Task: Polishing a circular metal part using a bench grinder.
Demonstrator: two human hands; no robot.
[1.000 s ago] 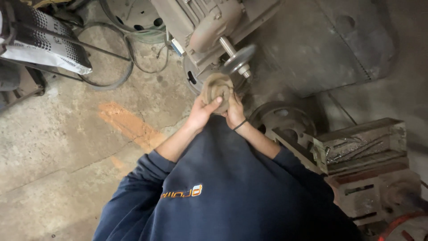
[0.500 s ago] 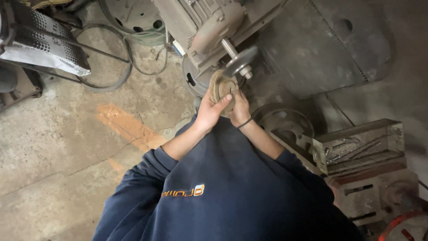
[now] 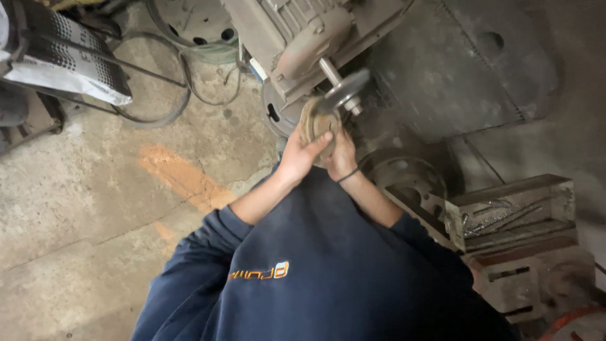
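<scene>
Head view: hands (image 3: 319,151) grip tan round pad (image 3: 315,121) against grey wheel (image 3: 345,90).

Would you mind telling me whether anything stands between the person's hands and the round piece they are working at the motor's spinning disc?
Nothing visible does. Both the left hand and the right hand already clasp the round tan piece, which sits against the grey disc on the motor's shaft.

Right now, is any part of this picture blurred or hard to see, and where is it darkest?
Head view: the grinding disc is smeared by motion blur; the hands, left hand and right hand, and the round workpiece are fairly sharp; the right side sinks into shadow; no glare.
</scene>
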